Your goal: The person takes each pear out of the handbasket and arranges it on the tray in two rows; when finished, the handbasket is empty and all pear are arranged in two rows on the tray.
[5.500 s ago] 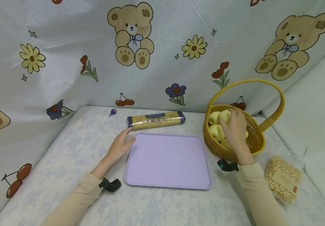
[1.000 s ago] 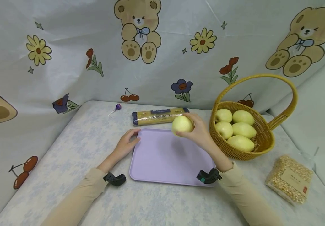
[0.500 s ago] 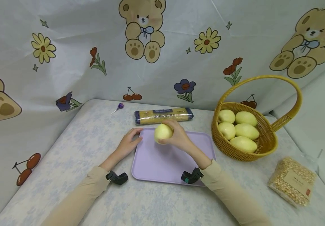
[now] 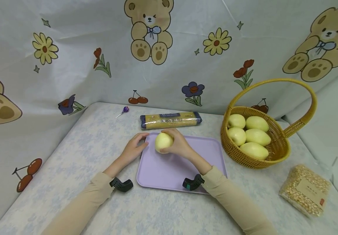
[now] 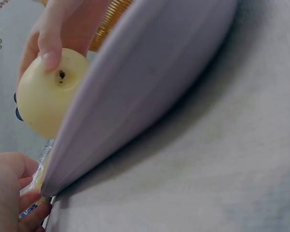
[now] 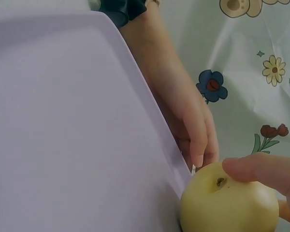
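My right hand point(image 4: 180, 145) holds a pale yellow apple point(image 4: 163, 143) over the far left part of the lilac tray point(image 4: 169, 173), thumb on the near side and fingers behind. In the right wrist view the apple point(image 6: 227, 203) shows its dark end beside the thumb. Whether it touches the tray's floor, I cannot tell. My left hand point(image 4: 134, 148) rests at the tray's far left corner, its relaxed fingers touching the rim; the left wrist view has those fingers point(image 5: 31, 208) at the corner.
A wicker basket point(image 4: 284, 153) with several pale yellow fruits stands right of the tray. Behind the tray lies a spaghetti packet point(image 4: 171, 120), with a lollipop point(image 4: 124, 110) to its left. A bag of grains point(image 4: 305, 191) lies at the front right.
My right hand has taken the apple from the basket and carried it left over the tray, then lowered it near the far left corner. My left hand stays at the tray's edge.
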Demonstrator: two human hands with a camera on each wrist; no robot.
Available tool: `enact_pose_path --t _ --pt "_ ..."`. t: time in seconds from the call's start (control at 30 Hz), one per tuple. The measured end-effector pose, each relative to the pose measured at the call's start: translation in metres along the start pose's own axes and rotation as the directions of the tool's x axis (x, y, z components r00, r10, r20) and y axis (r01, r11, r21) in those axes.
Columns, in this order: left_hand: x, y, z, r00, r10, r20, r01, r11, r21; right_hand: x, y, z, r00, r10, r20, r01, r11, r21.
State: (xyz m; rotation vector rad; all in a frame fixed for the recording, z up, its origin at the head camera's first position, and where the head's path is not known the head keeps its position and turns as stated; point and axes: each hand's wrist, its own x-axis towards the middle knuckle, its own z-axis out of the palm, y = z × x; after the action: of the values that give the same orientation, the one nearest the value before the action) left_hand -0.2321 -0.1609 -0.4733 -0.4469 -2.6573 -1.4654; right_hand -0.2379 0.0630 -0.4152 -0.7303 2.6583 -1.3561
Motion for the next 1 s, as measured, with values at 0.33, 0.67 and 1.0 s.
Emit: enact_pose_path --t 0.33,0.67,1.0 --pt "-0.002 0.002 -0.002 1.000 0.007 -0.002 -0.006 1.000 0.014 0.000 0.001 -0.001 0.999 -0.043 -0.022 0.043 0.999 -0.020" --pt "-0.001 0.000 -0.001 1.000 0.009 0.005 -0.009 1.000 0.011 0.002 0.008 0.006 0.999 -0.040 -0.034 0.041 0.999 0.025" --pt "-0.001 0.002 -0.001 1.000 0.011 0.008 -0.011 1.000 0.014 0.000 0.009 0.003 1.000 0.001 -0.012 -0.001 1.000 0.019"
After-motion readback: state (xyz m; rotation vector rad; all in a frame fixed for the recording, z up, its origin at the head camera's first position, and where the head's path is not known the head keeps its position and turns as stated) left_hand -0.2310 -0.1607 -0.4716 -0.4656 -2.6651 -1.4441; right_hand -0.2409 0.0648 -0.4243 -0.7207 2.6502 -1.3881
